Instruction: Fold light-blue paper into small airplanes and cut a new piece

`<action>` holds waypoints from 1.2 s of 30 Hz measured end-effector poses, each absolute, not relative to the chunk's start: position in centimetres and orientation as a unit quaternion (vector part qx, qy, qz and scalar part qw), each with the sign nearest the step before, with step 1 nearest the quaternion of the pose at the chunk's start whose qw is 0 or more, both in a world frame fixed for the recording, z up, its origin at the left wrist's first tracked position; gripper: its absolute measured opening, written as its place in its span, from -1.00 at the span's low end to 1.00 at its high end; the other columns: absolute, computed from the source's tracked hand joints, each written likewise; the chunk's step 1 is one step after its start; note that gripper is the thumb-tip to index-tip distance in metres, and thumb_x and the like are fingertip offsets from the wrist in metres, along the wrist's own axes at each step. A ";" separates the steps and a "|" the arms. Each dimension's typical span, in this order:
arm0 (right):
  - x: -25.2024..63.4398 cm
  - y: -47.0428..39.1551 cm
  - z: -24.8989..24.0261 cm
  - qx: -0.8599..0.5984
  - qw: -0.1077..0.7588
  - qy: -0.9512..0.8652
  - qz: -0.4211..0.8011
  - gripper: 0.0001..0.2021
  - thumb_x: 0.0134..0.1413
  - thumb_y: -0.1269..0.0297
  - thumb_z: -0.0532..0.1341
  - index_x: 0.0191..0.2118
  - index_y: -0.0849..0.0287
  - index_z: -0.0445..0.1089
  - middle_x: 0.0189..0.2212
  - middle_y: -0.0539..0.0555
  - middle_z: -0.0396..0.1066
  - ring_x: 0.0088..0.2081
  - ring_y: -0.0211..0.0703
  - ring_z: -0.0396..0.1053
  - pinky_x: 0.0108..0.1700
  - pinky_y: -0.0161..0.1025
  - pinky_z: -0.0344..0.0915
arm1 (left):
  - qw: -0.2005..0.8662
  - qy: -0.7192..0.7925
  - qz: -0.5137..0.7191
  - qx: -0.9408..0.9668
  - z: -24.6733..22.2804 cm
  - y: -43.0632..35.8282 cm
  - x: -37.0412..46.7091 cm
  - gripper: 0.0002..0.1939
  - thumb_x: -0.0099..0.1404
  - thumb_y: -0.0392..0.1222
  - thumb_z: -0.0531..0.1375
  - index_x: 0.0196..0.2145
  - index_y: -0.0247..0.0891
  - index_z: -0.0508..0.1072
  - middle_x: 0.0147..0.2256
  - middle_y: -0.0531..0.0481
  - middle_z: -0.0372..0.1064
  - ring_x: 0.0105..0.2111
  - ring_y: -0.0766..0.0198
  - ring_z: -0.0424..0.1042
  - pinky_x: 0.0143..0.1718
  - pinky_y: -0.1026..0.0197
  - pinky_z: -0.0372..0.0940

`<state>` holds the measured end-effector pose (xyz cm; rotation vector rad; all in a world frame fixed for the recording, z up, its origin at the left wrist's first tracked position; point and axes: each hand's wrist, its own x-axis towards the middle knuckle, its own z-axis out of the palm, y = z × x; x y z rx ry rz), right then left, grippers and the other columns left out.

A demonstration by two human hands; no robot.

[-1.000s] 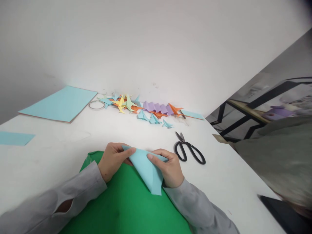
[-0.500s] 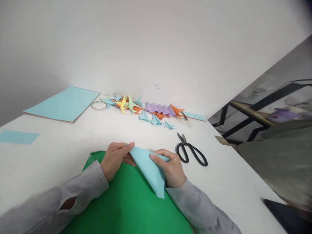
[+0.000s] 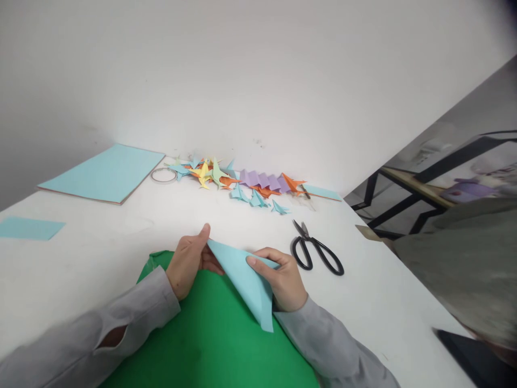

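A light blue sheet of paper (image 3: 245,275), folded to a slanted triangular shape, is held in the air between my hands. My right hand (image 3: 285,277) pinches its right side, thumb on top and the other fingers behind. At the sheet's upper left corner is my left hand (image 3: 189,264), its thumb raised just past the tip and its fingers curled beneath the paper. Part of those fingers is hidden by the sheet. Under both hands lies a green surface (image 3: 210,345). Black-handled scissors (image 3: 309,242) rest, blades apart, to the right of my right hand.
Folded paper birds (image 3: 216,172) in several colours and a purple pleated strip (image 3: 262,180) lie by the wall. A light blue paper stack (image 3: 107,172), a thin ring (image 3: 163,175) and a small blue sheet (image 3: 32,228) lie left. A dark flat object (image 3: 472,355) is at the right edge.
My left thumb has lifted off the paper's corner and moved up and left, exposing the tip. The paper has shifted slightly; my right hand keeps its grip.
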<state>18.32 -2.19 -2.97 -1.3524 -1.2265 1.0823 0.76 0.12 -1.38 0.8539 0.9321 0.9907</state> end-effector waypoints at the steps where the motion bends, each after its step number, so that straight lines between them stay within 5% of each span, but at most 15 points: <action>1: 18.3 -2.2 -3.0 -0.558 0.489 -0.502 0.444 -0.78 -0.30 0.15 0.34 -0.56 0.23 0.46 -0.62 0.02 0.37 -0.60 -0.30 0.20 -0.58 -0.35 0.13 | 0.695 0.418 0.445 0.380 -1.4 0.1 0.7 -0.49 0.14 0.17 0.02 -0.62 -0.34 0.42 -0.62 -0.14 0.42 -0.63 0.21 0.39 -0.64 0.25 0.26; 6: 18.4 -2.1 -3.0 -0.557 0.494 -0.501 0.441 -0.80 -0.30 0.17 0.34 -0.57 0.22 0.46 -0.62 0.01 0.38 -0.59 -0.29 0.21 -0.56 -0.34 0.14 | 0.698 0.398 0.476 0.357 -1.3 0.2 0.6 -0.44 0.16 0.19 -0.02 -0.60 -0.38 0.43 -0.63 -0.13 0.41 -0.63 0.22 0.39 -0.59 0.22 0.30; 13: 18.3 -2.1 -2.6 -0.571 0.505 -0.516 0.390 -0.82 -0.28 0.19 0.33 -0.57 0.21 0.46 -0.60 0.01 0.40 -0.53 -0.24 0.27 -0.48 -0.32 0.19 | 0.657 0.426 0.472 0.405 -1.5 0.2 0.7 -0.72 0.04 -0.08 0.23 -0.64 -0.37 0.40 -0.67 0.01 0.36 -0.62 0.30 0.36 -0.54 0.23 0.34; 36: 18.3 -2.1 -2.7 -0.560 0.499 -0.497 0.437 -0.79 -0.30 0.16 0.34 -0.56 0.22 0.46 -0.63 0.00 0.38 -0.60 -0.30 0.21 -0.57 -0.34 0.13 | 0.678 0.426 0.478 0.361 -1.5 0.5 0.5 -0.74 0.07 -0.13 0.17 -0.65 -0.34 0.44 -0.67 -0.02 0.39 -0.66 0.27 0.36 -0.60 0.22 0.32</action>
